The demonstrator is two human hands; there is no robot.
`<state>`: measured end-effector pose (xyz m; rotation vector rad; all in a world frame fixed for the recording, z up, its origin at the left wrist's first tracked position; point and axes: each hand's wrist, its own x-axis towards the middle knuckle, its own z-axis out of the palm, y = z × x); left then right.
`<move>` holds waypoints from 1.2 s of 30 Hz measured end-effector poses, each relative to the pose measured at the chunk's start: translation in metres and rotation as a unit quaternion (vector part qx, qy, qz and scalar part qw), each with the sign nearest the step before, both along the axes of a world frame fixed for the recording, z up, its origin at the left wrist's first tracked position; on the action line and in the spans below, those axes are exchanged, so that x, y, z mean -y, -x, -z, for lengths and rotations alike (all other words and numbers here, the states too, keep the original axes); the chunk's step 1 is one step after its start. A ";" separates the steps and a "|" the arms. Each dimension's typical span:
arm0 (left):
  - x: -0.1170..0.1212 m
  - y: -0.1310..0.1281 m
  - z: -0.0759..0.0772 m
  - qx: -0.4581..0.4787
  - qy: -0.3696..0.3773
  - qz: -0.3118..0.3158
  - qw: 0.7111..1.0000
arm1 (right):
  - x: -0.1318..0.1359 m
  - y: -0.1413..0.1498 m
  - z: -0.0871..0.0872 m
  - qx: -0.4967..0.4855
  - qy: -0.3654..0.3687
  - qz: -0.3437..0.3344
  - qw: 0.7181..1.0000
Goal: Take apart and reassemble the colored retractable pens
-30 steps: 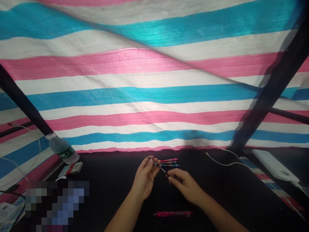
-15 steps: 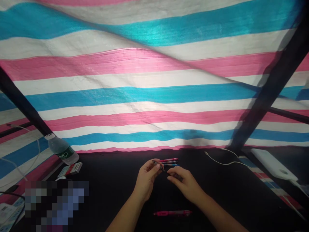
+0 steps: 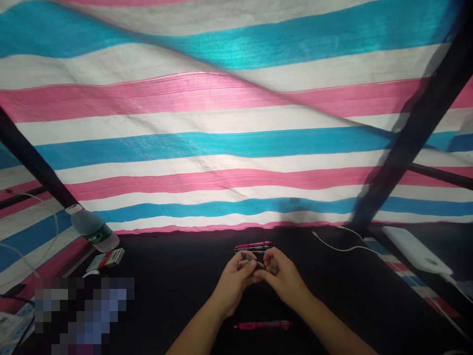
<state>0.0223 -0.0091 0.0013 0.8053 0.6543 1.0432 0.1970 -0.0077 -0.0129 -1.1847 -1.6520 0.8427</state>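
Note:
Between my hands, just above the black table top [image 3: 177, 296], is a dark pen [image 3: 248, 257]. My left hand [image 3: 232, 283] pinches it between thumb and fingers. Curled round its other end, my right hand [image 3: 286, 278] hides much of that part, so I cannot tell whether the pen is in one piece. The fingertips of both hands meet or nearly meet. Right behind them lie several pens [image 3: 253, 245], pink, dark and blue, side by side. Nearer to me, a pink pen [image 3: 262, 325] lies crosswise below my wrists.
At the left stand a water bottle [image 3: 94, 230] and a small box [image 3: 105, 260], with a blurred-out patch in front. A white power bank [image 3: 417, 250] and a white cable [image 3: 343, 249] lie at the right. A striped sheet [image 3: 236, 143] hangs behind the table.
My hands have come closer together around the dark pen and moved slightly towards me. The pens behind them show more fully now. The pink pen in front stays in place.

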 end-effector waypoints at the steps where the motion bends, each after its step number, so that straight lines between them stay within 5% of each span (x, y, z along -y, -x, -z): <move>1: 0.000 0.000 0.000 0.004 0.000 0.003 1.000 | 0.000 0.000 0.000 0.001 -0.001 -0.002 1.000; 6: 0.000 -0.001 0.002 0.020 0.002 -0.006 1.000 | -0.002 -0.001 0.005 -0.004 0.006 -0.021 1.000; 16: -0.019 0.018 -0.002 0.052 0.009 -0.164 0.985 | -0.003 -0.008 0.002 0.045 -0.021 -0.069 0.996; 36: -0.011 0.009 0.000 -0.041 -0.040 -0.129 0.990 | 0.001 -0.006 -0.003 0.074 -0.106 -0.052 0.990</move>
